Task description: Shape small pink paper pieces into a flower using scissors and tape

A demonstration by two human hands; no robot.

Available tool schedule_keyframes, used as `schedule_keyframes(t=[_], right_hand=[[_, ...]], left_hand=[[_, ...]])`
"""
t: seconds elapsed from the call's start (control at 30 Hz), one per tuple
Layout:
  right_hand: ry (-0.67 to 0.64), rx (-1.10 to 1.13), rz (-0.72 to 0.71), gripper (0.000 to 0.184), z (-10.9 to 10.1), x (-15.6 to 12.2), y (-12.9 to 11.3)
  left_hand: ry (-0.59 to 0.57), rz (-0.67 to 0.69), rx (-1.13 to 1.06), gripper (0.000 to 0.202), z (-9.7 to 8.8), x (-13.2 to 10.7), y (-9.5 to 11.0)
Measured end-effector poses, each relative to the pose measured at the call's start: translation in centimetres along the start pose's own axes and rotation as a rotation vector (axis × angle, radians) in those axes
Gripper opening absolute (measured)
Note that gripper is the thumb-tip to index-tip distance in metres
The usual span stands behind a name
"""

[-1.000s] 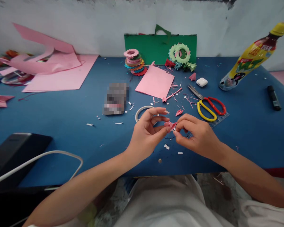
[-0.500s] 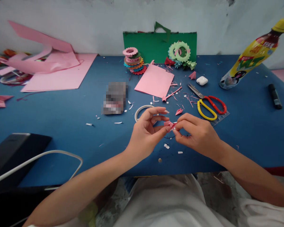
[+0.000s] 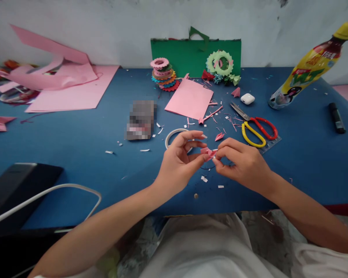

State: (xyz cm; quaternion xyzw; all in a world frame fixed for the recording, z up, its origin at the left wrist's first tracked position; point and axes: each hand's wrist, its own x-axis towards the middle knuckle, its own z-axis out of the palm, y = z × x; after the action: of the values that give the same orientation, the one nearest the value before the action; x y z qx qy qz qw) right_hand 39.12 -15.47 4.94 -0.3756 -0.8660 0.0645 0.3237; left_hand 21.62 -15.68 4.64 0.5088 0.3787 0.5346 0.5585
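- L fingers (image 3: 195, 164): pinched, thumb vs. a fingertip, on the pink paper piece (image 3: 208, 152); index raised off it, prob. so I can see the folds.
- R fingers (image 3: 229, 154): index + thumb nearly closed at its R end, prob. steadying it so it won't twist (too tiny to tell exactly how the tips meet).
- Piece itself: btwn the two sets of fingers, above the table (image 3: 84, 150), nearer its front edge than its rear.
- White tape roll (image 3: 167, 141): partly hidden behind my L fingers.
- Scissors (image 3: 251, 119): twd the table's R edge, handles nearer me, prob. for a quick R-side grab.
- Folded pink sheet (image 3: 190, 99): further back twd the rear edge, prob. for elbow room.
- Vs. 1 s ago: same grip, tools unmoved; view's tipped down a touch, so the bottle (image 3: 307, 71) & rear edge look slightly higher.
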Motion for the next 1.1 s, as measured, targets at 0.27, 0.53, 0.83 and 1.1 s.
schedule_keyframes(t=[0.27, 0.53, 0.83, 1.1], right_hand=[[-0.025, 0.069, -0.005, 0.007, -0.18, 0.02, -0.03], [-0.018, 0.108, 0.035, 0.005, -0.13, 0.12, -0.29], [0.012, 0.046, 0.004, 0.007, 0.12, 0.09, -0.16], [0.021, -0.039, -0.041, 0.008, 0.35, -0.12, 0.04]], left_hand=[[-0.008, 0.023, 0.0, 0.038, 0.0, -0.03, -0.03], [-0.01, 0.025, 0.011, 0.037, 0.05, -0.07, -0.02], [-0.019, 0.036, 0.007, 0.038, -0.05, -0.08, -0.01], [-0.036, 0.023, 0.0, 0.039, -0.11, -0.12, -0.22]])
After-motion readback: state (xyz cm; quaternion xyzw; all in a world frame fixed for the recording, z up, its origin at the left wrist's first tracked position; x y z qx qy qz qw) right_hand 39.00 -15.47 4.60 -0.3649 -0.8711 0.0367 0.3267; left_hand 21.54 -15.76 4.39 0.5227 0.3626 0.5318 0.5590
